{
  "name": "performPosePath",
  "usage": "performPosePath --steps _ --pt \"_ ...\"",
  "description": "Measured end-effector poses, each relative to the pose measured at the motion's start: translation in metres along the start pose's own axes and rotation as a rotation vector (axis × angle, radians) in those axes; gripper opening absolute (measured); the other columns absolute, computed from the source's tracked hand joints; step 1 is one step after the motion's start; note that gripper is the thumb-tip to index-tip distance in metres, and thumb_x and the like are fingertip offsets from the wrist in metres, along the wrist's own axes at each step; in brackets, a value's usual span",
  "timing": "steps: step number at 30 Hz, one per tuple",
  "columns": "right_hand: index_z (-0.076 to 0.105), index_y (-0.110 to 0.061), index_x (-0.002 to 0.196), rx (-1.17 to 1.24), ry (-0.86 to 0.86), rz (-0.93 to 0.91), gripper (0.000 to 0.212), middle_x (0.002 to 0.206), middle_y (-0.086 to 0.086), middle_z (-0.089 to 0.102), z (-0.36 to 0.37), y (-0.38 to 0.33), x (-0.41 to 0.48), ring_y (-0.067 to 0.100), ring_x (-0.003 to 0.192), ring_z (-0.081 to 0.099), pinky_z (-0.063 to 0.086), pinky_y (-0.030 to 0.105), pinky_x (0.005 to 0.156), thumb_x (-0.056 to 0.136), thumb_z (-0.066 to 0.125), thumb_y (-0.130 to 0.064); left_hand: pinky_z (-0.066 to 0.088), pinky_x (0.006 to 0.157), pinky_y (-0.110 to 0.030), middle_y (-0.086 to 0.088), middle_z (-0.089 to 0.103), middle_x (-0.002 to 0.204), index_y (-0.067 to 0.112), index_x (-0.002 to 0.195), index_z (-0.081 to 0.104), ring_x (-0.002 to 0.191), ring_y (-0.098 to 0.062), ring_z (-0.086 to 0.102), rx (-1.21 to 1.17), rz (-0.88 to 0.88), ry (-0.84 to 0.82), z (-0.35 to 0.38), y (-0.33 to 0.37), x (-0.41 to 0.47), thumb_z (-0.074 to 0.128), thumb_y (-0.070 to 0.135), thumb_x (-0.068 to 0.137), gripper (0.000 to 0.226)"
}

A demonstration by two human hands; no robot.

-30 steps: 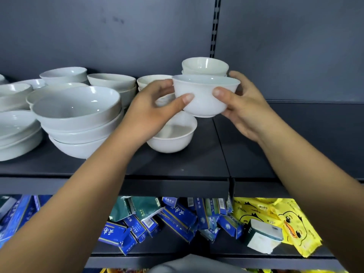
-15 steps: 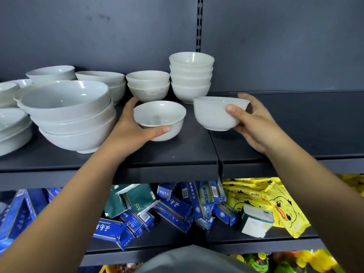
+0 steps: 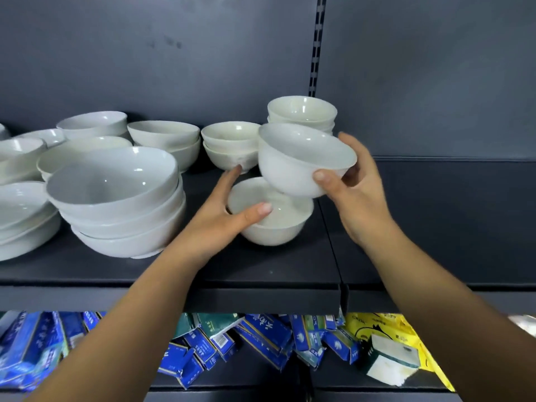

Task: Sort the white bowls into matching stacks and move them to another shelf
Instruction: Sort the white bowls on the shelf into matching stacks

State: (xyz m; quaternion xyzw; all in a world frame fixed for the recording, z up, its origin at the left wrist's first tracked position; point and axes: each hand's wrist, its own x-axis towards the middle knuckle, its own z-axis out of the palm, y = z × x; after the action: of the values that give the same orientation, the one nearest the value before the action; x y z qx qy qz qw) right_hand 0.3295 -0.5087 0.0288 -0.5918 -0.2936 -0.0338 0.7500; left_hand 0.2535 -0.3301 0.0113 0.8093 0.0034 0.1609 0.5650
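Tilted bowl (image 3: 295, 165), gripped by right hand (image 3: 361, 201)

Partly hidden: lower bowl (image 3: 272, 227), behind held bowl (image 3: 295, 163) and left hand (image 3: 223, 216). Mostly covered by held bowl: rear stack (image 3: 301, 111). Cut off at left edge: shallow bowls (image 3: 17, 204). Blurred, print unreadable: blue boxes (image 3: 261, 338).

Blue boxes (image 3: 200, 348) jumbled below; yellow packet (image 3: 406, 329) right, green-white pack (image 3: 393, 361) against it.

Both bare forearms reach forward, the left hand (image 3: 223, 219) gripping the lower bowl (image 3: 275, 230) with its thumb over the rim, the right hand (image 3: 358, 195) clasping the upper bowl (image 3: 293, 166), thumb in front.
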Motion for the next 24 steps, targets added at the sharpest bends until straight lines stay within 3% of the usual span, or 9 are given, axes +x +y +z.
performPosePath --steps 2,5,7,10,14,17,21,24 --pt "0.044 -0.028 0.111 -0.029 -0.055 -0.032 0.068 0.106 -0.014 0.057 0.009 0.005 0.002 -0.011 0.092 0.059 0.047 0.011 0.076 0.049 0.072 -0.035 0.025 0.113 -0.034 0.009 0.029 0.15 0.025 0.142 0.03 0.137 -0.004 0.027 -0.047 0.07 -0.015 -0.002 0.003 0.004 0.071 0.07 0.052 0.109" --pt "0.043 -0.029 0.112 -0.082 -0.132 -0.044 0.079 0.104 -0.023 0.061 0.015 0.013 0.001 -0.01 0.099 0.057 0.045 0.01 0.079 0.046 0.083 -0.046 0.041 0.096 -0.02 0.016 0.059 0.124 0.028 0.125 0.049 0.12 -0.002 0.05 -0.158 0.099 -0.039 -0.001 0.006 0.006 0.069 0.047 0.063 0.068" --pt "0.042 -0.03 0.114 -0.099 -0.149 -0.032 0.077 0.107 -0.024 0.06 0.016 0.018 -0.001 -0.006 0.105 0.056 0.045 0.012 0.083 0.051 0.078 -0.056 0.042 0.089 -0.014 0.018 0.064 0.113 0.032 0.114 0.053 0.113 0.001 0.054 -0.16 0.105 0.002 0.001 0.003 0.008 0.067 0.043 0.061 0.056" --pt "0.042 -0.03 0.117 -0.104 -0.175 -0.02 0.078 0.112 -0.024 0.058 0.015 0.025 -0.001 -0.004 0.109 0.054 0.044 0.014 0.087 0.052 0.076 -0.059 0.041 0.095 -0.022 0.005 0.059 0.122 0.032 0.113 0.053 0.117 -0.007 0.052 -0.151 0.122 0.062 0.0 -0.004 0.006 0.071 0.043 0.06 0.058" --pt "0.039 -0.028 0.124 -0.159 -0.241 0.009 0.083 0.116 -0.018 0.057 0.014 0.032 -0.004 0.001 0.114 0.053 0.043 0.015 0.09 0.055 0.076 -0.058 0.033 0.109 -0.041 -0.006 0.048 0.134 0.038 0.112 0.053 0.127 -0.015 0.044 -0.065 0.121 0.081 -0.002 -0.013 -0.001 0.072 0.063 0.057 0.063" --pt "0.04 -0.027 0.124 -0.22 -0.298 0.026 0.082 0.111 -0.029 0.057 0.012 0.033 -0.007 -0.003 0.113 0.052 0.041 0.012 0.089 0.057 0.073 -0.06 0.034 0.108 -0.038 -0.004 0.052 0.131 0.031 0.114 0.053 0.124 -0.014 0.047 -0.051 0.114 0.063 -0.002 -0.017 -0.005 0.071 0.064 0.058 0.068" --pt "0.044 -0.027 0.124 -0.278 -0.333 0.041 0.079 0.111 -0.03 0.056 0.008 0.036 -0.009 -0.002 0.114 0.051 0.041 0.014 0.093 0.057 0.075 -0.056 0.04 0.099 -0.024 0.01 0.061 0.118 0.025 0.118 0.051 0.115 -0.007 0.054 -0.111 0.111 0.021 -0.002 -0.021 -0.006 0.07 0.038 0.064 0.059" --pt "0.045 -0.025 0.122 -0.235 -0.341 0.05 0.07 0.111 -0.026 0.058 0.007 0.036 -0.01 0.0 0.113 0.053 0.042 0.015 0.092 0.061 0.075 -0.039 0.038 0.095 -0.014 0.02 0.06 0.117 0.026 0.123 0.046 0.117 0.0 0.051 -0.121 0.14 -0.022 -0.004 -0.019 -0.008 0.069 0.03 0.069 0.058"
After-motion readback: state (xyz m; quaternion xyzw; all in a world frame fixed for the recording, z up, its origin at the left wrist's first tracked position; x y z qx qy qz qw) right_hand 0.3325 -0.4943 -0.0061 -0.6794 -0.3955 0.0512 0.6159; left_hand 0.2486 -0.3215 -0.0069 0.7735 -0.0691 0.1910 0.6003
